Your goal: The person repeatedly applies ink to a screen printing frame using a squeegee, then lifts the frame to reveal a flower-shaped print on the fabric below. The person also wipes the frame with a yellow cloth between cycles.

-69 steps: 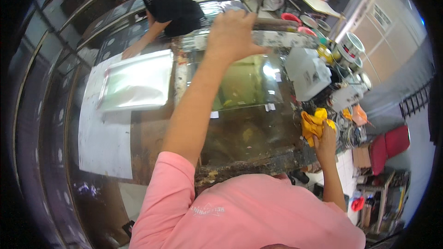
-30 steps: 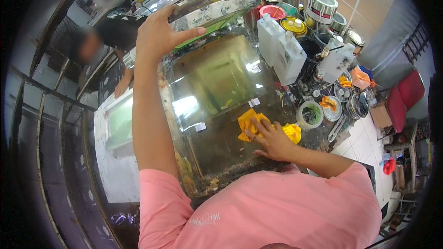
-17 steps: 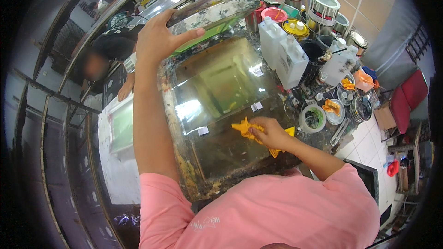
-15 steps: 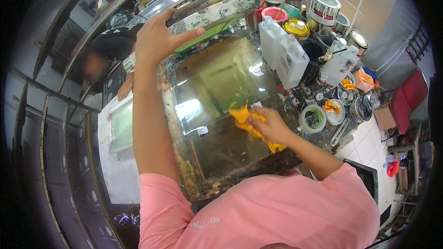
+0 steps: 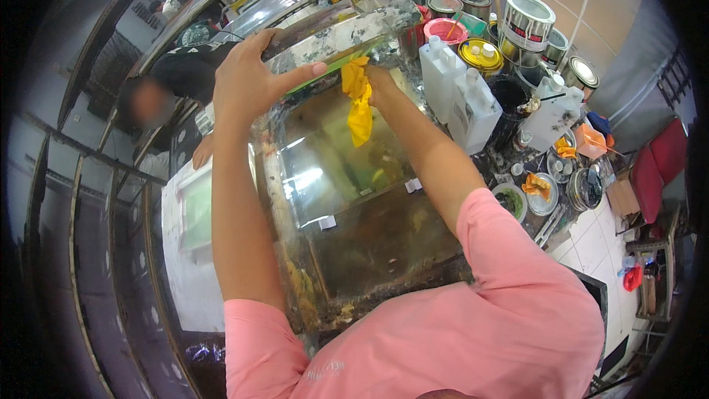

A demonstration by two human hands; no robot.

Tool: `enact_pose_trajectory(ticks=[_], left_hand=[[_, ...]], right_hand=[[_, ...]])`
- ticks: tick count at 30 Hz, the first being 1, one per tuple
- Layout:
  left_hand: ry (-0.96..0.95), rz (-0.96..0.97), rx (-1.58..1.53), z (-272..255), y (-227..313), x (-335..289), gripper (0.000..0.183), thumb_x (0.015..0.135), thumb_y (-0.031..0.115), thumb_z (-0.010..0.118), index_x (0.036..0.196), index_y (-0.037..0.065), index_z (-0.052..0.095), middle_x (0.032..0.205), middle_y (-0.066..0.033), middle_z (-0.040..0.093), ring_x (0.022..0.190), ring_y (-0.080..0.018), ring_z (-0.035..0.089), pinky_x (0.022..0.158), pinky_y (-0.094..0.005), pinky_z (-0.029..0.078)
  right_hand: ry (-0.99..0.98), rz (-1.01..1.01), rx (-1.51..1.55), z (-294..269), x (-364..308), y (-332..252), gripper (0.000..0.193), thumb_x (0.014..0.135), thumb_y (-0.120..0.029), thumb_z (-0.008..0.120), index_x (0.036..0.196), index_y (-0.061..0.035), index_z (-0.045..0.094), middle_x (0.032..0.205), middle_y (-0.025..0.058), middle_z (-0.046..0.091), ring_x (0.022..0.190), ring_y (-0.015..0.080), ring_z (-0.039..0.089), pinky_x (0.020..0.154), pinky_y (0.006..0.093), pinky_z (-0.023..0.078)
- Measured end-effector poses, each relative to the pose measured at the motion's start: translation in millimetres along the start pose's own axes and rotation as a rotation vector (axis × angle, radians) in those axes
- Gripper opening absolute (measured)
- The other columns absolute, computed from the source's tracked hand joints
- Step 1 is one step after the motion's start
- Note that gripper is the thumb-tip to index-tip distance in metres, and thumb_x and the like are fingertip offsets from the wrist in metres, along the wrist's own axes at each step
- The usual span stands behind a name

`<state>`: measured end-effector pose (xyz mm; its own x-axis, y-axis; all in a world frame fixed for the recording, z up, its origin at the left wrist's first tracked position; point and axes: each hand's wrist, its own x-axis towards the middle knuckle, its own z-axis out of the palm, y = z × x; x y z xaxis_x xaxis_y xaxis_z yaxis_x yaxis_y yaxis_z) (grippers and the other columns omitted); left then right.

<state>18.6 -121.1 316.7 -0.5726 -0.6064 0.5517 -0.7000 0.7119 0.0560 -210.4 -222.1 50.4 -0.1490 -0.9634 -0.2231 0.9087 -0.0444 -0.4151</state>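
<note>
My left hand (image 5: 244, 80) is hooked over the left end of a raised, paint-stained screen frame (image 5: 332, 38), its thumb stretched along the near side. Below that bar shows a strip of the frame's green mesh (image 5: 304, 91). My right hand (image 5: 380, 87) has a crumpled yellow cloth (image 5: 359, 107) in its grip, up close to the green mesh; its fingers are partly hidden behind the cloth. Under both arms lies a shiny glass plate (image 5: 332, 174) in a dark, stained bench surface. Two small white paper bits (image 5: 327, 222) sit at the plate's near edge.
White plastic jugs (image 5: 473, 112), several paint cans (image 5: 528, 21) and a bowl of green paste (image 5: 511, 201) crowd the right side. Another person (image 5: 193, 66) leans in at the left, by a pale green framed screen (image 5: 198, 208) on white sheeting. A red chair (image 5: 657, 170) stands far right.
My right hand has carried the yellow cloth from the middle of the glass plate up and away to the raised frame. My left hand keeps its hold on the frame.
</note>
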Motion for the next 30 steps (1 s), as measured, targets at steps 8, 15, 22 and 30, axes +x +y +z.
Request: enact_pose_trajectory(ticks=[8,15,22,30], left_hand=[[-0.003,-0.029,-0.010,-0.8,-4.4,-10.5,0.103,0.064,0.077,0.082,0.129,-0.001,0.069,0.121,-0.0222,0.072,0.116,-0.0358,0.069,0.102,-0.0447,0.052],[-0.006,-0.042,0.009,-3.9,0.2,-8.2,0.107,0.064,0.076,0.082,0.134,-0.003,0.067,0.129,-0.0246,0.070,0.122,-0.0366,0.067,0.107,-0.0451,0.050],[-0.039,-0.057,0.029,-8.1,-0.2,-8.2,0.109,0.064,0.078,0.082,0.135,-0.004,0.066,0.132,-0.0254,0.068,0.125,-0.0370,0.065,0.108,-0.0449,0.049],[0.033,-0.022,-0.001,1.0,-3.1,-10.7,0.105,0.065,0.080,0.080,0.131,-0.001,0.069,0.125,-0.0233,0.071,0.120,-0.0372,0.067,0.104,-0.0457,0.051]], right_hand=[[-0.155,0.052,-0.220,16.8,-26.3,5.1,0.023,0.109,-0.027,0.055,0.120,-0.0090,0.064,0.102,0.0092,0.073,0.081,0.0248,0.073,0.065,0.0449,0.061],[-0.218,0.028,-0.251,39.4,-86.1,-16.6,0.026,0.110,-0.028,0.052,0.122,-0.0082,0.063,0.102,0.0080,0.073,0.082,0.0228,0.073,0.067,0.0413,0.062],[-0.252,-0.021,-0.222,63.3,-143.3,-25.1,0.027,0.109,-0.026,0.054,0.123,-0.0047,0.064,0.109,0.0087,0.073,0.090,0.0216,0.074,0.073,0.0371,0.062],[-0.299,-0.265,-0.407,37.2,-232.7,-42.8,0.029,0.105,-0.022,0.060,0.125,-0.0022,0.065,0.114,0.0092,0.072,0.100,0.0190,0.073,0.082,0.0327,0.060]])
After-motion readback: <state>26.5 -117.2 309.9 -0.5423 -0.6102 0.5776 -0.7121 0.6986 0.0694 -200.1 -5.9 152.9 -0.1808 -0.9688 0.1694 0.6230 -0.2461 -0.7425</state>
